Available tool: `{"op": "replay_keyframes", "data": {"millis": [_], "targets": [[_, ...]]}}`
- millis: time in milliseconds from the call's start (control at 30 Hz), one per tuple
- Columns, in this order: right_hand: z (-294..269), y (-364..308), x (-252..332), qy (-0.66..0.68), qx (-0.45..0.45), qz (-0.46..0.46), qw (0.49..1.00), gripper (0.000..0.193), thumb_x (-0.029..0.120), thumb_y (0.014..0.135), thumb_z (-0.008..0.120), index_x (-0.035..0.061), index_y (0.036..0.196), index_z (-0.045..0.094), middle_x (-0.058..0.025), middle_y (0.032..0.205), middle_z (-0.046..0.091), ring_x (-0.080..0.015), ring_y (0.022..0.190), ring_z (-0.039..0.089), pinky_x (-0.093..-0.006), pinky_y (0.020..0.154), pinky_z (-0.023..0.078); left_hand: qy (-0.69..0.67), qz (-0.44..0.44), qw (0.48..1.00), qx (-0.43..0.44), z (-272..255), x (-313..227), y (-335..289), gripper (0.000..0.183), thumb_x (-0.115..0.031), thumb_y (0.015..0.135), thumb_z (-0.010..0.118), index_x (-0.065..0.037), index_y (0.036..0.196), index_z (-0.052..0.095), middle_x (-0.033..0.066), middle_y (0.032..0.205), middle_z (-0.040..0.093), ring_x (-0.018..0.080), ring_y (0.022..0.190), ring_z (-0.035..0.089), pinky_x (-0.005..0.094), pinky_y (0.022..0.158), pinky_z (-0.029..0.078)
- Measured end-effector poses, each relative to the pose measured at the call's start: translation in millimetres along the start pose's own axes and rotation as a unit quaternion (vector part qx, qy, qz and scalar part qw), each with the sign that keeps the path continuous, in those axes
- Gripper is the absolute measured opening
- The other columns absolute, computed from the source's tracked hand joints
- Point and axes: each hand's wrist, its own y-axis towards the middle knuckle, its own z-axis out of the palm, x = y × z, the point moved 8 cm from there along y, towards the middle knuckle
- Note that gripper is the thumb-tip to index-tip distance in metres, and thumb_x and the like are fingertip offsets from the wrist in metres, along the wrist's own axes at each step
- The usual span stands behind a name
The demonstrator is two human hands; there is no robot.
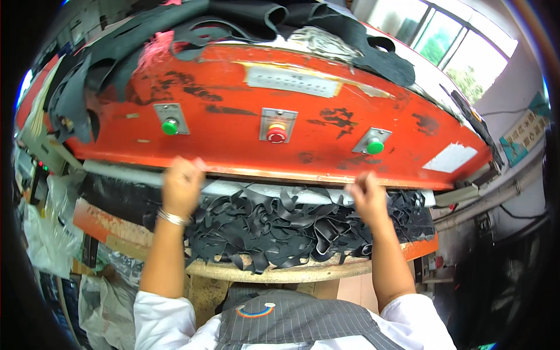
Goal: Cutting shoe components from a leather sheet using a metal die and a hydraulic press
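My left hand [184,184] is raised in front of the red machine panel [221,140], below and slightly right of the left green button [170,126]. It is somewhat blurred, its fingers curled in, with nothing visible in them. My right hand [368,198] hovers below the right green button [374,146], its fingers likewise curled and no object showing. Neither hand touches a button. Between my forearms, a tangled heap of black leather-like scraps [262,221] covers the machine bed, beside a pale white strip [227,187] under the panel.
A red emergency-stop button [276,135] sits mid-panel. Black sheet offcuts [233,26] drape over the machine's top. The curved wooden front edge [280,273] runs before my apron. Plastic bags [52,227] hang at left; pipes [484,201] run along the right.
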Motion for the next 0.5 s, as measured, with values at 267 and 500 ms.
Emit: {"op": "replay_keyframes", "data": {"millis": [267,500], "targets": [[29,-213,9,-0.087,0.347,-0.155,0.921,0.060,0.042,0.062,0.084,0.0015,0.102,0.065,-0.0178,0.100,0.061,-0.0367,0.094,0.057,-0.0453,0.081,0.046,0.049,-0.050,0.916,0.396,79,-123,-243,0.032,-0.042,0.090,0.058,-0.013,0.094,0.071,0.0045,0.096,0.064,0.0256,0.093,0.063,0.0392,0.078,0.052],[-86,-255,-92,-0.255,0.274,-0.229,0.898,0.061,0.018,0.058,0.085,-0.0003,0.108,0.057,-0.0181,0.105,0.058,-0.0377,0.100,0.055,-0.0437,0.086,0.045,-0.017,-0.047,0.961,0.273,185,-255,-270,0.027,-0.034,0.071,0.063,-0.008,0.074,0.072,0.0073,0.085,0.066,0.0285,0.094,0.061,0.0430,0.074,0.052]]}}
